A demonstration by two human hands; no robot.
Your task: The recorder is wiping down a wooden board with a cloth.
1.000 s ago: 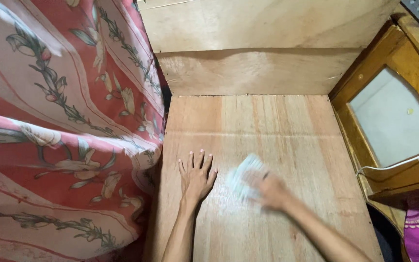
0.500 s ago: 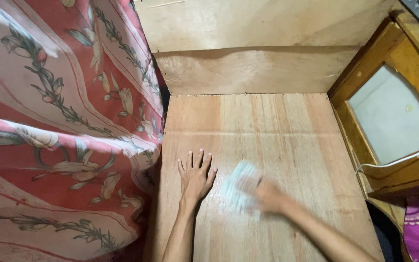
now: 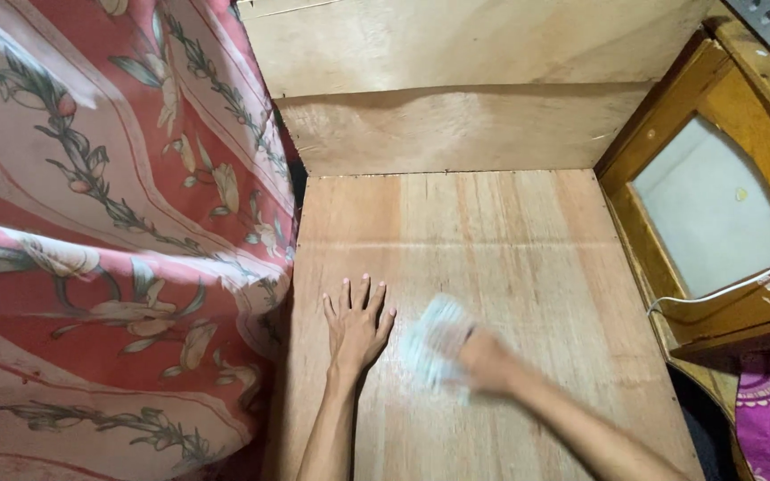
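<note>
The left hand (image 3: pixel 356 325) is laid flat, fingers spread, on the plywood board (image 3: pixel 510 240), with nothing held. Just beside it, the right hand (image 3: pixel 485 361) (blurred) is closed on a pale crumpled cloth (image 3: pixel 434 337) pressed to the board. A red floral curtain (image 3: pixel 109 232) is seen at left, a wooden cabinet (image 3: pixel 715 205) at right.

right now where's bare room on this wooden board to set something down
The far half of the board is bare, between the curtain and the wooden cabinet, up to the back wall. The near middle is crowded: left hand lies flat, right hand holds a pale cloth.
</note>
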